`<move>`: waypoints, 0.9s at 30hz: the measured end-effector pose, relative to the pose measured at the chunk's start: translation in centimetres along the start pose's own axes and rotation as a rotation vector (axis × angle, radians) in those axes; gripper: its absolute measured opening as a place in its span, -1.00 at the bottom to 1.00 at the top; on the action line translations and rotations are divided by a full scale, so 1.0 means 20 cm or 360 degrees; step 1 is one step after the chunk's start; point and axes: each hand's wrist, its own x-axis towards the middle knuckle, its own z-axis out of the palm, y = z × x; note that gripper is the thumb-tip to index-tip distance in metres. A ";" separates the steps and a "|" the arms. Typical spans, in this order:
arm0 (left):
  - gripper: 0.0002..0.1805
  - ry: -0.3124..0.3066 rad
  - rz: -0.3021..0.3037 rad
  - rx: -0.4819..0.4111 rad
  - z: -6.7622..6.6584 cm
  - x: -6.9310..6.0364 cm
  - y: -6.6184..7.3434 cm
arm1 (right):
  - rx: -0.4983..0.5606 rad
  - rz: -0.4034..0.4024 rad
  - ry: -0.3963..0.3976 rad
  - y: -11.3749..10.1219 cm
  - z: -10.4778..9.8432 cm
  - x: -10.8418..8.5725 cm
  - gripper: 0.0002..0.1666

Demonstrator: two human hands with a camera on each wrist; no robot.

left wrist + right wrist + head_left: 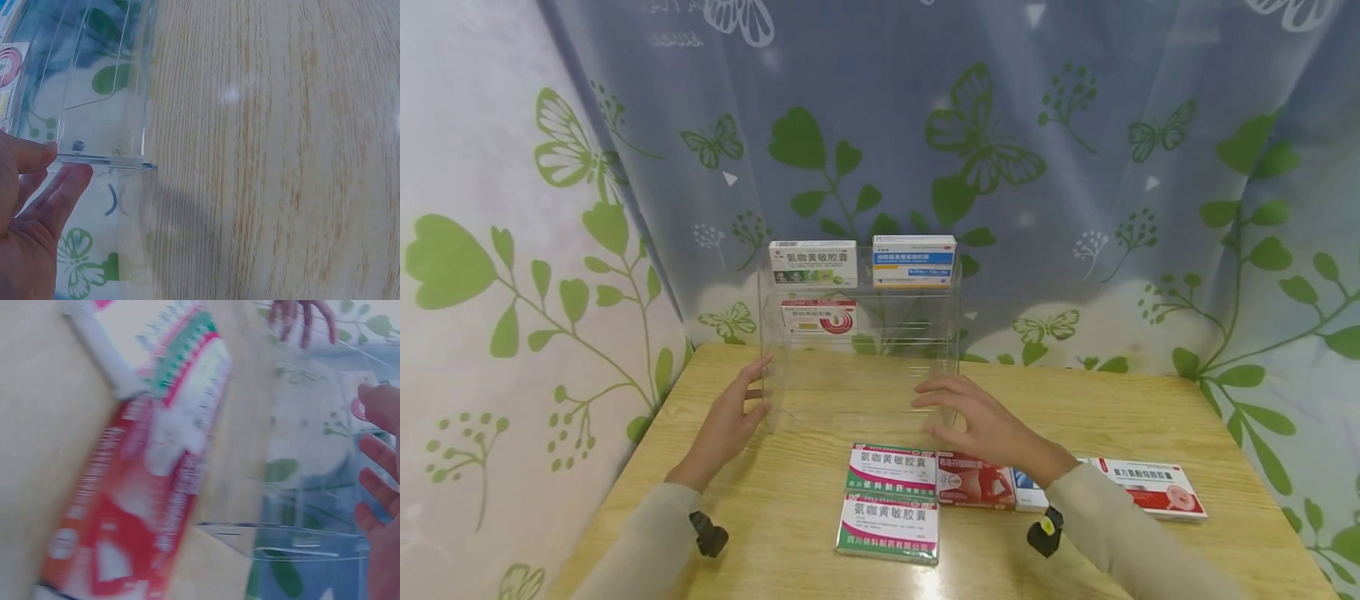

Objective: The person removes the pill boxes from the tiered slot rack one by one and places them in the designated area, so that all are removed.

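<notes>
A clear plastic display rack (850,379) stands upright on the table. At its left side edge is my left hand (727,425), fingers fairly straight and touching the side panel, thumb near the front. My right hand (973,417) hovers by the rack's right side, its fingers spread and relaxed with nothing in them. On the top tier sit a green-and-white medicine box (814,265) and a blue-and-white medicine box (913,262). A red-and-white medicine box (820,318) is on the left of the tier below. The right wrist view is blurred.
In front of the rack lie two green-and-pink medicine boxes (889,527), one nearer me. Right of them are a red medicine box (973,482), a blue box (1028,492) partly behind my right arm, and a white-and-red box (1157,487). A patterned curtain (1075,275) hangs behind the table.
</notes>
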 end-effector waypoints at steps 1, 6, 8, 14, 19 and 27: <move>-0.11 -0.0001 0.0000 -0.0002 0.00 0.00 0.00 | -0.0007 0.0014 0.0028 0.00 -0.02 0.03 -0.58; -0.10 -0.0001 -0.0013 -0.0004 0.00 0.00 0.00 | 0.0037 0.0085 0.0120 -0.01 -0.09 0.16 -0.60; -0.10 -0.0002 -0.0018 0.0004 0.00 0.00 0.00 | 0.0071 0.0106 0.0134 -0.01 -0.11 0.22 -0.59; -0.11 -0.0003 -0.0029 0.0027 0.01 0.00 0.00 | 0.0128 0.0120 0.0188 -0.05 -0.13 0.41 -0.57; -0.11 0.0004 -0.0029 0.0024 0.01 0.00 0.01 | 0.0128 0.0161 0.0218 -0.09 -0.14 0.56 -0.57; -0.11 0.0004 -0.0024 0.0023 0.01 0.00 0.00 | 0.0140 0.0203 0.0222 -0.12 -0.11 0.75 -0.53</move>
